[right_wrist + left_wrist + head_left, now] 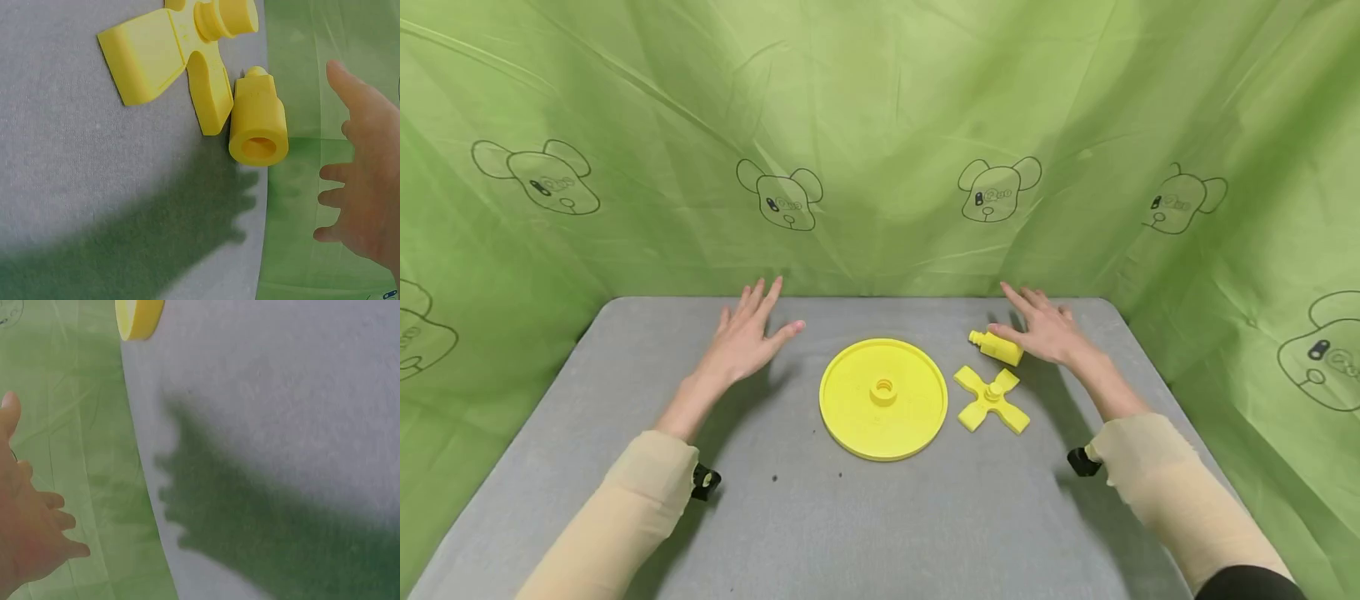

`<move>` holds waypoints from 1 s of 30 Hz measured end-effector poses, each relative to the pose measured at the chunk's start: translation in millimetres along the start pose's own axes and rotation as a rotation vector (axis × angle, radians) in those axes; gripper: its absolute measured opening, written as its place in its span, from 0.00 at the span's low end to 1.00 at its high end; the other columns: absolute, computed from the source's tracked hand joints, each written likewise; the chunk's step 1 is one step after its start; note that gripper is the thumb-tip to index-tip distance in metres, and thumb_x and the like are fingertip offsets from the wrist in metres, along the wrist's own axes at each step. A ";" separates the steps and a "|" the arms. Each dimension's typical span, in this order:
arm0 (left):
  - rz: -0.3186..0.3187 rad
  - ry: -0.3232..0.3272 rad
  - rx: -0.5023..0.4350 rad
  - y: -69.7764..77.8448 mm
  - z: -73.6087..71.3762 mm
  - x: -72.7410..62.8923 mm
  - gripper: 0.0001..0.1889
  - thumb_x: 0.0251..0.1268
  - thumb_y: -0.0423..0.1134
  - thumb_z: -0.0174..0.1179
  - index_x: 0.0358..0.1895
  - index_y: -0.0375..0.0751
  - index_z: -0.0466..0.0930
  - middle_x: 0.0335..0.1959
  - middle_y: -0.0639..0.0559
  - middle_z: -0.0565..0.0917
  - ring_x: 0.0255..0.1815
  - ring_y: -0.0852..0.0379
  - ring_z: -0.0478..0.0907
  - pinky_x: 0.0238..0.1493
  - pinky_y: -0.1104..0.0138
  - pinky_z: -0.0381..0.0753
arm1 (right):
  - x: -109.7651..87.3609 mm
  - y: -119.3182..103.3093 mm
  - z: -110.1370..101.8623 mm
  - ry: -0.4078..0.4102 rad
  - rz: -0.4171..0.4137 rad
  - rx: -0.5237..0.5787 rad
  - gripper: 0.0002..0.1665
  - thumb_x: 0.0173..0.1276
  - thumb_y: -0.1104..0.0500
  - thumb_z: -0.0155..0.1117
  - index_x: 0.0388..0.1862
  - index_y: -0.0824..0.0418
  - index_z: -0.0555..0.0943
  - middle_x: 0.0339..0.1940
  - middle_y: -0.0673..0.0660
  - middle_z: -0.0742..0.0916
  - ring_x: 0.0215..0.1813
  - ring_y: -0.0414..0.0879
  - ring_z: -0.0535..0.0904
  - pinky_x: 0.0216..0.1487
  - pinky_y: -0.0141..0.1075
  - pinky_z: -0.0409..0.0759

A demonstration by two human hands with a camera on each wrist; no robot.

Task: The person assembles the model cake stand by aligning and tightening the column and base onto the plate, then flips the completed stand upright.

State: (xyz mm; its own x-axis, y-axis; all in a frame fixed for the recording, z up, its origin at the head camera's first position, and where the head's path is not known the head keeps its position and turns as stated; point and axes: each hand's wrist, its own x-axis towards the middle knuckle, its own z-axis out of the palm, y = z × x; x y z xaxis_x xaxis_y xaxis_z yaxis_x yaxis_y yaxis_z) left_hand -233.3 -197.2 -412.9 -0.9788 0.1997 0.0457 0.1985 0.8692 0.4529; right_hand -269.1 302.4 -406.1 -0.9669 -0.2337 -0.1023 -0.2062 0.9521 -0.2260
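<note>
A round yellow disc [850, 417] with a raised rim and a threaded socket at its centre lies on the grey table. To its right is a yellow cross-shaped piece [973, 415] with a stub standing up from its middle. Behind the cross lies a yellow hollow post [1000, 348] on its side, its open end showing in the right wrist view. My right hand [1048, 329] hovers over the post with fingers spread, apart from it in the right wrist view. Left of the disc, my left hand [745, 342] is held above the table, fingers spread and holding nothing.
A grey cloth-covered table [865, 533] has rounded far corners. Green curtains [880, 125] with printed bear heads stand close behind it and on both sides. Small dark specks mark the cloth in front of the disc. A black wrist camera [706, 482] sits under the left sleeve.
</note>
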 end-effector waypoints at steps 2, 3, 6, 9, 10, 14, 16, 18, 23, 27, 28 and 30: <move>0.003 -0.009 -0.020 1.0 1.9 -1.0 0.46 0.73 0.76 0.38 0.83 0.66 0.25 0.86 0.46 0.33 0.87 0.34 0.32 0.81 0.32 0.28 | 0.2 -0.8 2.2 -0.005 0.001 0.012 0.56 0.72 0.21 0.45 0.87 0.41 0.38 0.86 0.70 0.52 0.85 0.74 0.45 0.75 0.81 0.43; 0.004 -0.012 -0.031 1.4 3.1 -1.3 0.46 0.73 0.76 0.37 0.83 0.67 0.25 0.86 0.46 0.33 0.87 0.35 0.32 0.81 0.32 0.29 | 0.3 -1.2 3.3 -0.007 0.002 0.020 0.56 0.72 0.21 0.46 0.87 0.41 0.39 0.86 0.70 0.53 0.85 0.73 0.45 0.75 0.81 0.42; 0.010 -0.026 -0.060 4.2 6.6 -3.3 0.46 0.73 0.76 0.37 0.83 0.66 0.25 0.86 0.47 0.33 0.87 0.36 0.32 0.81 0.32 0.30 | 0.7 -2.2 6.4 -0.012 -0.001 0.036 0.56 0.71 0.21 0.47 0.87 0.41 0.40 0.85 0.70 0.55 0.85 0.72 0.47 0.75 0.80 0.44; 0.012 -0.041 -0.097 8.0 10.5 -6.0 0.46 0.74 0.75 0.37 0.83 0.65 0.24 0.86 0.47 0.33 0.87 0.37 0.32 0.82 0.33 0.30 | 2.1 -1.5 9.6 -0.018 -0.009 0.047 0.55 0.72 0.21 0.47 0.87 0.41 0.40 0.85 0.69 0.56 0.84 0.72 0.49 0.76 0.79 0.45; 0.013 -0.045 -0.110 9.8 11.6 -7.0 0.46 0.74 0.75 0.38 0.83 0.65 0.24 0.86 0.48 0.33 0.87 0.37 0.31 0.82 0.33 0.30 | 2.6 -0.8 10.7 -0.020 -0.011 0.050 0.55 0.72 0.22 0.46 0.87 0.41 0.40 0.85 0.69 0.56 0.84 0.72 0.50 0.75 0.80 0.46; 0.021 -0.049 -0.164 15.4 17.0 -8.8 0.45 0.74 0.75 0.38 0.83 0.67 0.25 0.86 0.50 0.32 0.88 0.39 0.31 0.82 0.35 0.28 | 3.6 1.5 15.3 -0.032 -0.011 0.060 0.54 0.74 0.24 0.47 0.87 0.43 0.41 0.85 0.70 0.57 0.83 0.73 0.51 0.75 0.80 0.46; 0.025 -0.048 -0.187 17.2 19.4 -9.4 0.45 0.74 0.74 0.38 0.82 0.68 0.25 0.86 0.52 0.32 0.88 0.41 0.31 0.83 0.36 0.27 | 3.6 2.5 18.0 -0.036 -0.009 0.065 0.54 0.74 0.25 0.48 0.87 0.44 0.42 0.85 0.70 0.57 0.83 0.74 0.52 0.75 0.80 0.47; 0.026 -0.048 -0.211 17.8 21.8 -10.0 0.44 0.74 0.74 0.38 0.82 0.69 0.25 0.86 0.53 0.32 0.88 0.41 0.30 0.83 0.36 0.27 | 3.5 2.9 20.4 -0.036 -0.009 0.068 0.54 0.74 0.25 0.49 0.87 0.45 0.42 0.84 0.71 0.58 0.83 0.74 0.52 0.75 0.80 0.48; 0.027 -0.066 -0.258 18.7 26.7 -11.6 0.44 0.74 0.73 0.39 0.82 0.70 0.25 0.86 0.54 0.32 0.88 0.43 0.30 0.83 0.37 0.28 | 3.7 4.7 25.9 -0.036 -0.010 0.077 0.55 0.73 0.26 0.51 0.87 0.44 0.42 0.84 0.71 0.58 0.81 0.76 0.54 0.74 0.80 0.50; 0.025 -0.096 -0.248 18.2 29.4 -13.4 0.45 0.75 0.73 0.40 0.83 0.67 0.25 0.87 0.51 0.35 0.88 0.41 0.32 0.83 0.34 0.30 | 4.7 6.3 29.5 -0.041 -0.012 0.085 0.55 0.73 0.27 0.54 0.87 0.45 0.43 0.84 0.71 0.60 0.81 0.76 0.56 0.74 0.79 0.52; 0.026 -0.105 -0.240 18.2 30.2 -13.6 0.45 0.75 0.73 0.40 0.83 0.66 0.26 0.87 0.50 0.35 0.88 0.40 0.32 0.82 0.33 0.31 | 4.7 6.6 30.3 -0.042 -0.013 0.090 0.55 0.73 0.27 0.55 0.87 0.46 0.44 0.84 0.70 0.60 0.80 0.77 0.57 0.74 0.79 0.53; 0.027 -0.120 -0.230 18.4 31.5 -14.5 0.46 0.75 0.73 0.40 0.83 0.65 0.26 0.87 0.49 0.36 0.88 0.39 0.33 0.82 0.31 0.33 | 4.6 7.0 31.9 -0.044 -0.013 0.097 0.55 0.72 0.28 0.56 0.87 0.46 0.45 0.83 0.71 0.62 0.80 0.76 0.58 0.74 0.78 0.56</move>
State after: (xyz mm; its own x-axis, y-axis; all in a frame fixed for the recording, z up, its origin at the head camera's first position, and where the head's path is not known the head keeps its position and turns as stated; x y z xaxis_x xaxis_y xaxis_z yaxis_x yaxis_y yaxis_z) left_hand -213.8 -169.8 -433.3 -0.9575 0.2858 -0.0393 0.1944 0.7398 0.6441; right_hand -270.1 301.8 -439.0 -0.9563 -0.2563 -0.1408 -0.2010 0.9259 -0.3200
